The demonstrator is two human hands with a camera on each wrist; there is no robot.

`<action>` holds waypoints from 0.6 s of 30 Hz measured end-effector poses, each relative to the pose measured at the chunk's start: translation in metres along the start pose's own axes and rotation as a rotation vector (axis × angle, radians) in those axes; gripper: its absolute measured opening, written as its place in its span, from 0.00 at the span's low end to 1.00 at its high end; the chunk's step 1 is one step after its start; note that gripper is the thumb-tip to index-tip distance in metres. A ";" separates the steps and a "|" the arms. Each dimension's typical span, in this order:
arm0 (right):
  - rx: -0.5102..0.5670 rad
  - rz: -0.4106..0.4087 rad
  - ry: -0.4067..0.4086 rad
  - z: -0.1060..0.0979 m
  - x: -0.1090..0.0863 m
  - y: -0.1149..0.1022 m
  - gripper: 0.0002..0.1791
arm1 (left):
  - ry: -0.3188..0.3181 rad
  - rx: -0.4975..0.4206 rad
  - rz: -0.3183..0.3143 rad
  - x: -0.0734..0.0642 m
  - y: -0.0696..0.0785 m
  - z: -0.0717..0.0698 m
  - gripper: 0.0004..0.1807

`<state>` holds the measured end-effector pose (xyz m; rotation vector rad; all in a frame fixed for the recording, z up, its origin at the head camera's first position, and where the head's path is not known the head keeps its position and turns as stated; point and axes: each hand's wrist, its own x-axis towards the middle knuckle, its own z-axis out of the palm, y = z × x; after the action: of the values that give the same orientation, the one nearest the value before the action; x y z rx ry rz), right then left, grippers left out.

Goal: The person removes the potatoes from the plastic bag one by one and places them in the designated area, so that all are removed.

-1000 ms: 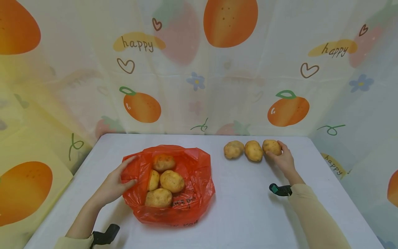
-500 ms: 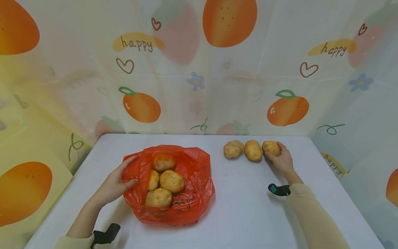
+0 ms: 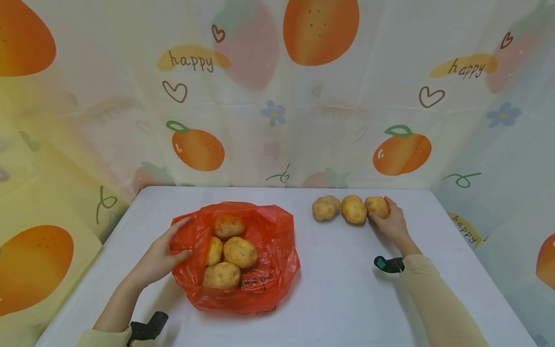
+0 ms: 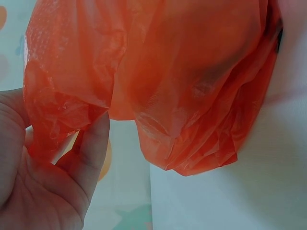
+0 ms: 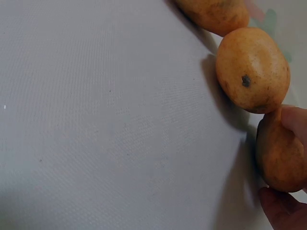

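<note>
A red plastic bag (image 3: pixel 277 250) stands on the table with its mouth spread and several potatoes (image 3: pixel 240 252) inside. My left hand (image 3: pixel 157 258) grips the bag's left edge. In the left wrist view thin red film (image 4: pixel 72 91) is gathered between thumb and fingers. At the back right, three potatoes form a row. The rightmost potato (image 3: pixel 377 207) is held by my right hand (image 3: pixel 392 225), thumb on the near side and fingers on the far right. Right beside it sits the middle potato (image 5: pixel 252 69), which has a dark spot, and beyond that the left potato (image 3: pixel 326 208).
A white table (image 3: pixel 338 289) carries everything. Behind it hangs a printed curtain (image 3: pixel 243 111) with oranges and hearts, close to the table's back edge. Black wrist devices (image 3: pixel 147 327) sit on both forearms.
My right hand and the potato in it have shifted slightly left, closer to the middle potato. The left hand and the bag have stayed in place.
</note>
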<state>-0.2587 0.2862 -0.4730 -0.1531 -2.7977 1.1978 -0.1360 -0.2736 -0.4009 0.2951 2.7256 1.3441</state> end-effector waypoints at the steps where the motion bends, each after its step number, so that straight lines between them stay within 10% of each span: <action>1: -0.010 -0.011 -0.002 0.000 0.000 0.000 0.43 | 0.000 0.000 -0.002 0.000 0.000 0.000 0.41; 18: -0.045 -0.040 -0.007 -0.001 -0.003 -0.005 0.43 | 0.004 -0.003 0.013 -0.003 0.000 -0.001 0.41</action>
<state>-0.2556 0.2836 -0.4688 -0.0959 -2.8214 1.1295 -0.1337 -0.2748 -0.4004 0.3103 2.7294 1.3538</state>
